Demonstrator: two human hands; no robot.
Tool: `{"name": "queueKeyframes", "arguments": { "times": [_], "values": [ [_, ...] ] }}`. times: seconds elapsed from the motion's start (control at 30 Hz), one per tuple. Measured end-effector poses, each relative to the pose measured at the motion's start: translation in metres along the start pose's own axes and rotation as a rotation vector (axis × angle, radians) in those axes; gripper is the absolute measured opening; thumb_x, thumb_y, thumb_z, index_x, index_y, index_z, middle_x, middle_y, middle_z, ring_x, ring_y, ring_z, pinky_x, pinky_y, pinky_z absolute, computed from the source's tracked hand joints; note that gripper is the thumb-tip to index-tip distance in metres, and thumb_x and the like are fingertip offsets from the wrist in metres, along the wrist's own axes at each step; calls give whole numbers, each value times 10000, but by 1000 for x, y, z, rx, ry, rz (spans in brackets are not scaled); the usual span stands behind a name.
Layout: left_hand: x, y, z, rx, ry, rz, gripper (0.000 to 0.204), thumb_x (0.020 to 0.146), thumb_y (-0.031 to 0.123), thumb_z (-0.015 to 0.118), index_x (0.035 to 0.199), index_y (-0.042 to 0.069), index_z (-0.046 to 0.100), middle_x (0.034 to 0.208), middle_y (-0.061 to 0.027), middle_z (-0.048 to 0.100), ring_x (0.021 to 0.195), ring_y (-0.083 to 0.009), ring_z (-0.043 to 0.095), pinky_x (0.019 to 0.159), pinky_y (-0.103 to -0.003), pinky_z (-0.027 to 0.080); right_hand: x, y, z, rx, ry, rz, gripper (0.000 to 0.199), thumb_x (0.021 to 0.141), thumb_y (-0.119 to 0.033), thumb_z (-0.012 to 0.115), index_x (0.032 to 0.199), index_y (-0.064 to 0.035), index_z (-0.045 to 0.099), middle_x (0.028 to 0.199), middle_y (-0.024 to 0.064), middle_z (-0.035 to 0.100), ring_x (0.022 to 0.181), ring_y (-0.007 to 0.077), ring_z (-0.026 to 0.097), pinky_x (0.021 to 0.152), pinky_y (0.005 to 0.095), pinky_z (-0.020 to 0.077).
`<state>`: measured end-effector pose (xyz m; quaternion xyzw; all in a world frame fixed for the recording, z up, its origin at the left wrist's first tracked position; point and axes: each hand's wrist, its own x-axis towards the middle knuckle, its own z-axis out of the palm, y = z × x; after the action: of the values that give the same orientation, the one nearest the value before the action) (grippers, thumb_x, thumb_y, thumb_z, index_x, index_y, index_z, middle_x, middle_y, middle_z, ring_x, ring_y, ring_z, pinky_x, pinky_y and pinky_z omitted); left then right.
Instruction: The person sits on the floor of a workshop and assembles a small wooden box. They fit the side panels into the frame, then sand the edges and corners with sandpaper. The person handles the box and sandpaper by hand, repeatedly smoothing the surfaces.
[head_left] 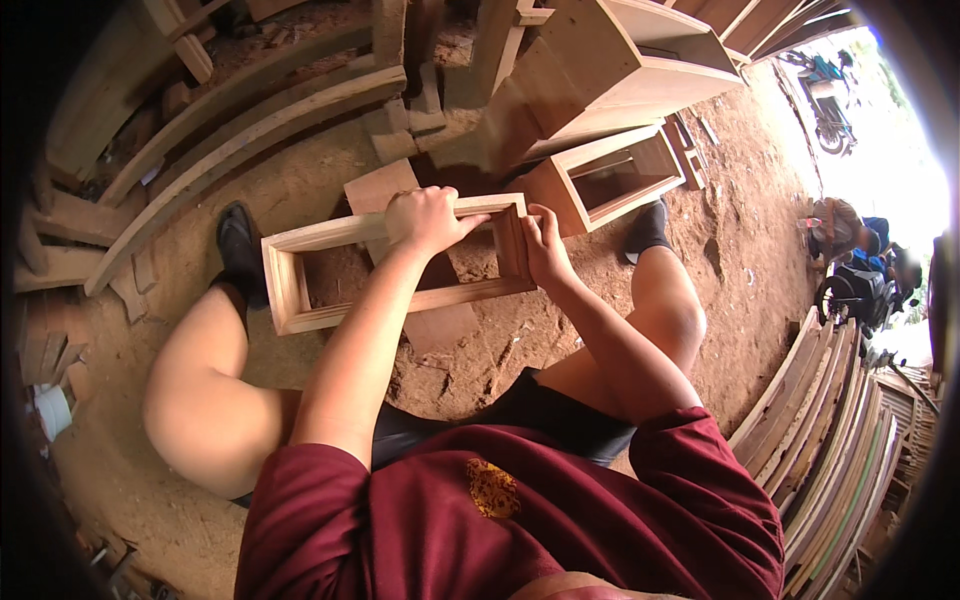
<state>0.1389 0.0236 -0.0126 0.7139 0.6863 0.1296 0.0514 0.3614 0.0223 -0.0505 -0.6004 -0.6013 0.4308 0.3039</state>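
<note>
A rectangular open wooden frame (468, 297) with deep sides lies in front of me between my feet. My left hand (425, 220) is closed over its far rail, right of the middle, with the thumb stretched toward the right end. At that right end my right hand (548, 252) grips the outer side near the far corner, and part of its fingers is hidden. Under the frame runs a flat board (440, 328), which shows beyond both long rails.
Another box-like wooden frame (628, 178) stands just beyond my right hand, beside a large wooden cabinet (610, 75). Curved timbers (250, 165) lie at the far left. Long planks (820, 420) are stacked at right. Farther off are motorcycles (828, 100) and a person (838, 232).
</note>
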Motion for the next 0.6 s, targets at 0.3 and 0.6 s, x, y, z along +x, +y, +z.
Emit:
{"name": "queueKeyframes", "arguments": {
  "times": [0.3, 0.6],
  "values": [
    [3, -3, 9, 11, 37, 37, 538, 721, 697, 735, 794, 165, 724, 709, -64, 725, 663, -230, 735, 566, -394, 580, 26, 16, 15, -27, 93, -179, 460, 1083, -347, 408, 1479, -120, 353, 1325, 294, 573, 1255, 448, 556, 1055, 482, 426],
    [4, -2, 13, 21, 48, 36, 576, 730, 719, 721, 791, 146, 708, 712, -69, 727, 658, -240, 735, 553, -387, 578, 55, -2, 15, -117, 111, -59, 450, 1069, -389, 413, 1409, -93, 420, 1260, 307, 607, 1198, 488, 571, 1012, 506, 450]
  ]
}}
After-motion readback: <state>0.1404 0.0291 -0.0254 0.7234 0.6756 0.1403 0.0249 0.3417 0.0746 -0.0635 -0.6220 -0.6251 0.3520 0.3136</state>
